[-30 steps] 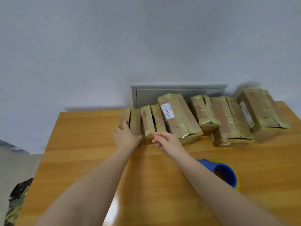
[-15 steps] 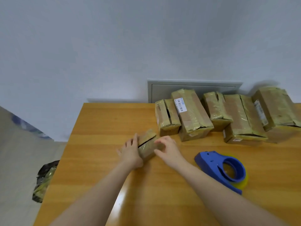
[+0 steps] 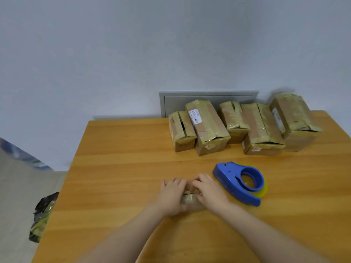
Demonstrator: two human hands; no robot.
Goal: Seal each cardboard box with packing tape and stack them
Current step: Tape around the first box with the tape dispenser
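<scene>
A small cardboard box (image 3: pixel 190 201), wrapped in shiny tape, lies on the wooden table (image 3: pixel 117 186) near its middle. My left hand (image 3: pixel 171 196) grips its left end and my right hand (image 3: pixel 209 191) grips its right end, so most of the box is hidden under them. A blue tape dispenser (image 3: pixel 238 184) with a yellowish roll lies flat just right of my right hand. Several taped cardboard boxes (image 3: pixel 209 126) stand in a row along the table's far edge.
A grey metal panel (image 3: pixel 190 97) sits in the wall behind the row of boxes. A dark crumpled bag (image 3: pixel 42 215) lies on the floor left of the table. The table's left edge runs close to my left arm.
Both hands took the small box from the left end of the far row and pulled it toward me, to the spot beside the tape dispenser. The view tilted down.
</scene>
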